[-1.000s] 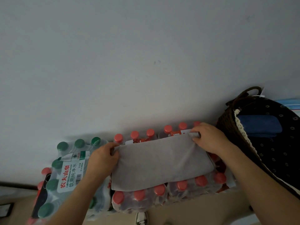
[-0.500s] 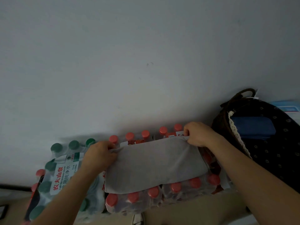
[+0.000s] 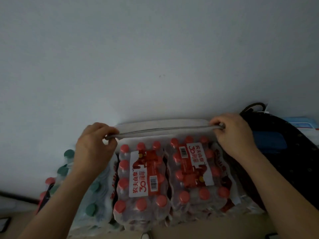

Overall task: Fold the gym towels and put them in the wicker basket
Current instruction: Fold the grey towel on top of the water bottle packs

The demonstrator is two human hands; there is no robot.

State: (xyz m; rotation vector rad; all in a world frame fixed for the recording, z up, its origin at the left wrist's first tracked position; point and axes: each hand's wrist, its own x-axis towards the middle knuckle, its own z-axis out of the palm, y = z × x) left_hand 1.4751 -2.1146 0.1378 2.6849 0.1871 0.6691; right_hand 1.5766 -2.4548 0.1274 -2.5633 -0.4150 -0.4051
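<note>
A grey gym towel (image 3: 162, 128) is stretched taut between my hands, lifted off the bottle packs and seen nearly edge-on against the wall. My left hand (image 3: 94, 144) pinches its left end and my right hand (image 3: 233, 133) pinches its right end. The dark wicker basket (image 3: 293, 152) stands at the right, just past my right hand, with a blue folded towel (image 3: 271, 144) lying inside it.
Two shrink-wrapped packs of red-capped water bottles (image 3: 165, 180) lie under the towel. A green-capped bottle pack (image 3: 82, 195) sits at the left, partly behind my left arm. A plain white wall (image 3: 155, 57) rises directly behind.
The towel lay flat on the red-capped packs; both hands have lifted it up and away toward the wall, uncovering the packs' labels.
</note>
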